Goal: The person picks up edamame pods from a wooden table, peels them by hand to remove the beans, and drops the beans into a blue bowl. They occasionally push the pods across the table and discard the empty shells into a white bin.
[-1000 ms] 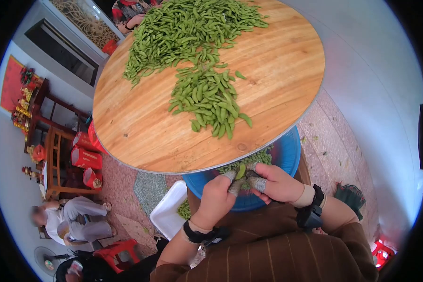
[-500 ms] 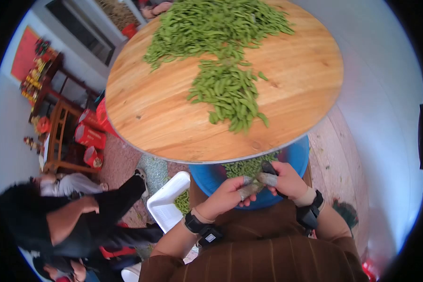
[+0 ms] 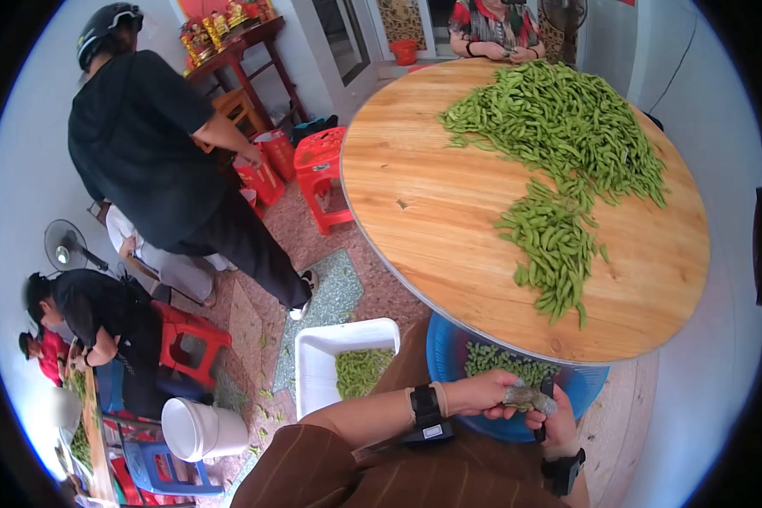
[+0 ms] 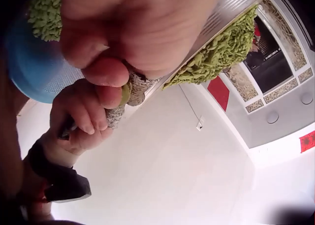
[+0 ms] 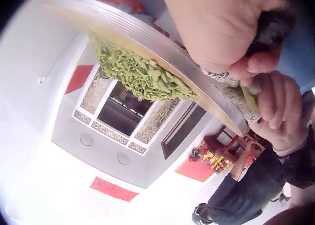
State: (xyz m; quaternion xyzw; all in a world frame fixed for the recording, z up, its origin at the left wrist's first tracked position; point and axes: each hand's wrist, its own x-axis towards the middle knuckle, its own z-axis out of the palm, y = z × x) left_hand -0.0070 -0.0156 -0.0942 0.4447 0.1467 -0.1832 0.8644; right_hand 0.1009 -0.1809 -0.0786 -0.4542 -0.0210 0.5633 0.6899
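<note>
My left hand (image 3: 483, 394) pinches a green soybean pod (image 5: 249, 101) between its wrapped thumb and fingers, over the blue basin (image 3: 438, 349). My right hand (image 3: 559, 423) meets it at the pod, its wrapped thumb close against the other hand's fingertips. In that right hand's curled fingers is a small black object (image 5: 272, 32); its kind I cannot tell. Grey speckled wraps cover the thumbs and some fingertips. Shelled green beans (image 3: 506, 366) lie in the basin under the table edge. Much of the pod is hidden by fingers in the left wrist view.
A round wooden table (image 3: 432, 254) bears a large heap of pods (image 3: 576, 127) and a smaller pile (image 3: 554, 245). To the left stand a white tub (image 3: 315, 347) with greens, a white bucket (image 3: 205, 430) and red stools (image 3: 317, 161). A person in black (image 3: 152, 152) stands beyond.
The head view has swung left, so the table now sits further right. A pod visible between the hands earlier is gone from that view. The person in black has walked further away.
</note>
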